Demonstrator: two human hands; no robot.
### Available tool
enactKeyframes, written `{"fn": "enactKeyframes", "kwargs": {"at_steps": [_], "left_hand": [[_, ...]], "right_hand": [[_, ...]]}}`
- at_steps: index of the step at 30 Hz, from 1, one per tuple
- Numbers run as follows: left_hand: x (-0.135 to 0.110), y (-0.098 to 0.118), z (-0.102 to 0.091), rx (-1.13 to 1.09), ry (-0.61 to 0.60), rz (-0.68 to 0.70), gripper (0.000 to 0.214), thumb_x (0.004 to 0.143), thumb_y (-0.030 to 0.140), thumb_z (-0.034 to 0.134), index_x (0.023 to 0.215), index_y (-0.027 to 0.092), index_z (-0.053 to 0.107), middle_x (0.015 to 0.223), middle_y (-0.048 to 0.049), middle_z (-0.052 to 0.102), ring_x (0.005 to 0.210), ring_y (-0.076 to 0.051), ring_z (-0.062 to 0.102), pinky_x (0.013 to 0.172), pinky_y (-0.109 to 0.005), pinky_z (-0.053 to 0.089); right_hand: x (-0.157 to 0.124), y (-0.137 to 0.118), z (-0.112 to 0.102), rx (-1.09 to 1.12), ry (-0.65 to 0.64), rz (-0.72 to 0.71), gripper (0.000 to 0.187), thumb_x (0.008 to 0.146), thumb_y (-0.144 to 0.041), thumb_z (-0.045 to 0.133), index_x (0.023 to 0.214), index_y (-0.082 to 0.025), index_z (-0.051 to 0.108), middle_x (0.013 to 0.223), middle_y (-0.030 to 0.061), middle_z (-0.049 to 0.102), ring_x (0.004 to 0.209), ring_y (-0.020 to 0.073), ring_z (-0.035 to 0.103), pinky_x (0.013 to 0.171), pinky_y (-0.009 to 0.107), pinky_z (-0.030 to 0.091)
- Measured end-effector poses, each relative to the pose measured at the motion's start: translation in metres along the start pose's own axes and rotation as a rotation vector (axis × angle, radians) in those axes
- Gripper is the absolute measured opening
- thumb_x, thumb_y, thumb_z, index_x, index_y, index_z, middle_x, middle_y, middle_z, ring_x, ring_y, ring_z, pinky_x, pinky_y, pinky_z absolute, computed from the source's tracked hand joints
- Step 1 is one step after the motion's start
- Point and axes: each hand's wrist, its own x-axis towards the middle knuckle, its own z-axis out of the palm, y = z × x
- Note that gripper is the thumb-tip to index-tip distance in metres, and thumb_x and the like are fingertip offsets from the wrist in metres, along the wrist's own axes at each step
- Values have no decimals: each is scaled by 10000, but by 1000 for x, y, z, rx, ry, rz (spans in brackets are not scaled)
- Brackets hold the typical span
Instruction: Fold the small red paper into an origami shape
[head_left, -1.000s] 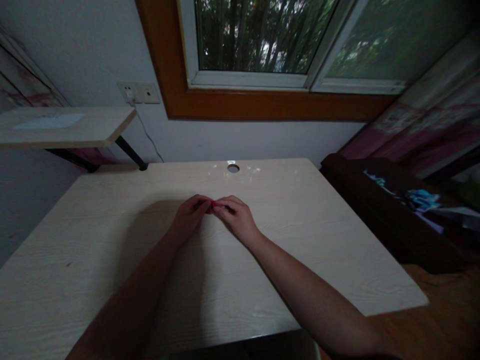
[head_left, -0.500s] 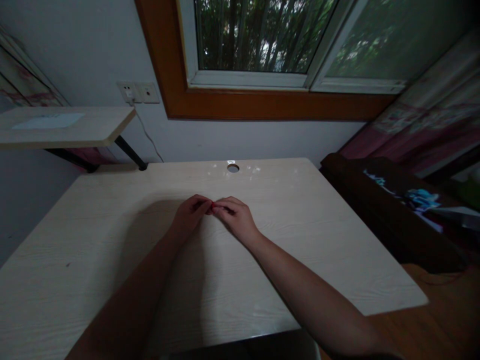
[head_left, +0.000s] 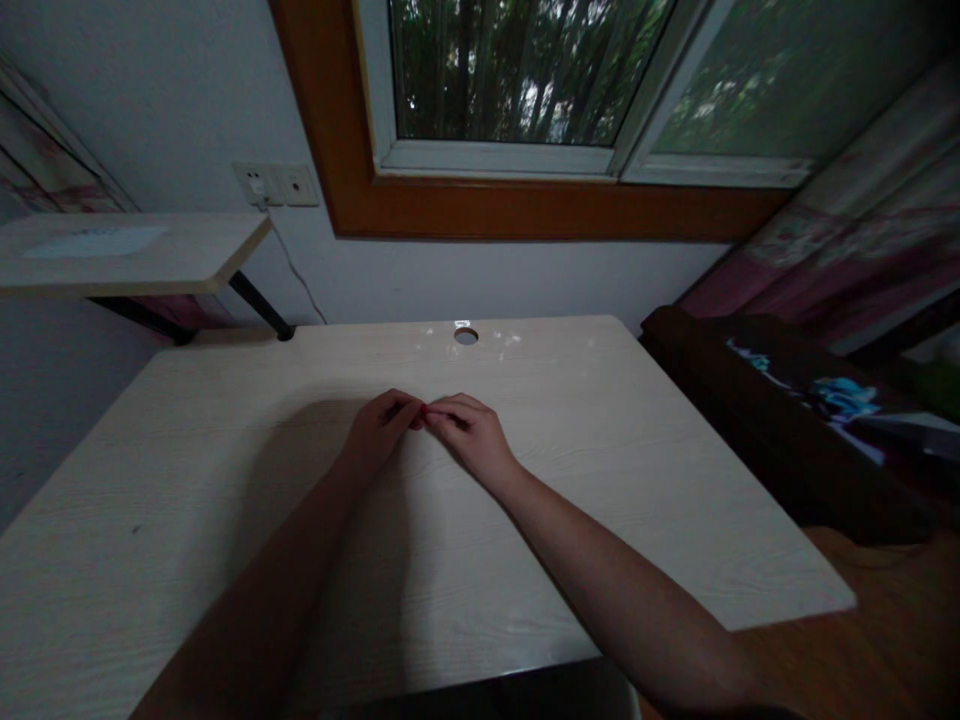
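A small red object (head_left: pixel 422 410) shows between my fingertips, too small and covered to tell its kind. My left hand (head_left: pixel 381 422) is closed in a pinch on it from the left. From the right, my right hand (head_left: pixel 471 428) pinches it too, thumb and fingers pressed together. The fingertips of both hands nearly meet over the pale wood-grain desk (head_left: pixel 525 560). Most of the red thing is hidden by the fingers.
A raised shelf (head_left: pixel 225 262) on black legs stands at the back left with a paper on it. Behind the hands is a round cable hole (head_left: pixel 466 337). A dark brown piece of furniture (head_left: pixel 720 430) lies beyond the desk's right edge.
Both hands keep almost the same place and pinch. Slightly more of the red object shows between the fingertips now.
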Motion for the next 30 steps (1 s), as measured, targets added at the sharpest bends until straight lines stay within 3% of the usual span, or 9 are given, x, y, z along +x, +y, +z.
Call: {"fn": "enactKeyframes", "kwargs": {"at_steps": [17,30], "left_hand": [[-3,7,0,72,-19,3,222,879,395,633,828,185,683,735,-16,705,717,-172,665,733,-298,527],[-3,9,1,118,-39,20,226,884,372,624,797,171,677,714,-14,685,687,-153,641,697,-272,514]], "right_hand": [[1,-2,-1,-37,18,47,142,914,-318,659,893,-253,783,850,41,734,797,192,669,775,322,521],[-1,-1,-1,-85,51,10,110,883,-259,667,869,-225,770,785,30,695,715,158,627,663,267,484]]}}
